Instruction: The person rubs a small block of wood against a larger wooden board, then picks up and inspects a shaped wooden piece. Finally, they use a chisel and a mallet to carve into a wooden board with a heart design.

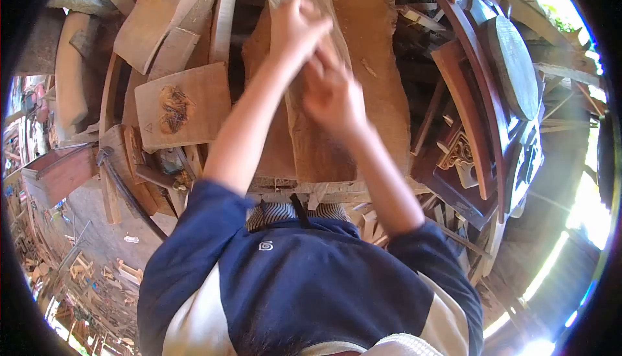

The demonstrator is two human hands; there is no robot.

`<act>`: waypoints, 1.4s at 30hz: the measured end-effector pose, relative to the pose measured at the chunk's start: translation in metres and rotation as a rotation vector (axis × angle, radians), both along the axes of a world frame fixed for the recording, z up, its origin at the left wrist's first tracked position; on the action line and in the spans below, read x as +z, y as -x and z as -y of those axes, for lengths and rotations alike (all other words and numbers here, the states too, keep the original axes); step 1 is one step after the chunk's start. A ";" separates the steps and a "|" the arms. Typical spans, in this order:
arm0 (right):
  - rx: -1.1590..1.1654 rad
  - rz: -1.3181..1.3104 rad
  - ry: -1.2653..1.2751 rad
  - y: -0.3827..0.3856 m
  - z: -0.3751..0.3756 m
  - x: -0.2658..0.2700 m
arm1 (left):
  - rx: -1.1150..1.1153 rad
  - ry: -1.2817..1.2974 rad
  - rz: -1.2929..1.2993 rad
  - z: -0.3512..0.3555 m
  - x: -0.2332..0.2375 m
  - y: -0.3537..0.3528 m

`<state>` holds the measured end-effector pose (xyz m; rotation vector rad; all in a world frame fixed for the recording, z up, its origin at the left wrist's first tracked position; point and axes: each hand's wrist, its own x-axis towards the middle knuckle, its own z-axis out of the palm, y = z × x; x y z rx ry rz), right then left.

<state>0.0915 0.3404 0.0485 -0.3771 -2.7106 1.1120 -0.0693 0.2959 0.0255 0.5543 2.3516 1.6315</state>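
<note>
My left hand [297, 29] is over the far half of a long, narrow wooden plank [319, 155], its fingers curled closed. What it holds, if anything, I cannot make out. Just below it and to the right, my right hand [337, 97] overlaps the same plank, blurred by motion. Its fingers reach up toward the left wrist and look stretched out. Under the narrow plank lies a wide slab [379, 116] with a rough natural edge.
To the left are a board with a dark knot [175, 110], a thick wood block [155, 19] and a wooden box [61, 171]. At right stand curved, varnished wooden pieces [463, 110] and a round wooden disc [513, 68]. Scraps litter the floor at lower left.
</note>
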 end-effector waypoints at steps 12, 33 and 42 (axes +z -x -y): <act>0.013 -0.179 -0.089 -0.018 0.012 -0.003 | -0.017 -0.015 -0.114 0.004 -0.011 -0.008; -0.054 -0.223 -0.025 0.095 -0.050 -0.012 | 0.028 0.140 -0.213 -0.060 -0.021 0.106; 0.097 -0.028 0.012 -0.159 0.068 0.010 | -0.072 0.097 -0.275 0.076 0.025 -0.150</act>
